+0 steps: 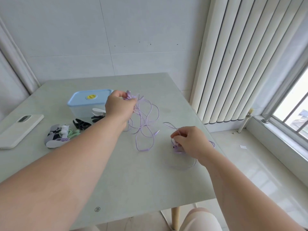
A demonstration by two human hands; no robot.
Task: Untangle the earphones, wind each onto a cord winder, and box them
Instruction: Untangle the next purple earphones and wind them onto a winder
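Observation:
A tangle of purple earphone cord (pixel 145 125) hangs in loops over the middle of the pale green table (pixel 116 172). My left hand (pixel 119 105) grips its upper end, with purple earbuds showing above the fingers, raised above the table. My right hand (pixel 190 140) pinches another stretch of the purple cord near the table's right edge, with a purple earpiece just under the fingers. A blue-lidded plastic box (pixel 86 102) stands closed behind my left hand. Black cord winders (pixel 81 124) and a white one (pixel 98 111) lie beside it.
A white phone (pixel 20 129) lies at the table's left edge. A pile with grey and white winders, green and white earphones (pixel 60 134) sits left of my left forearm. The table's right edge borders a white radiator (pixel 241 64) and a window.

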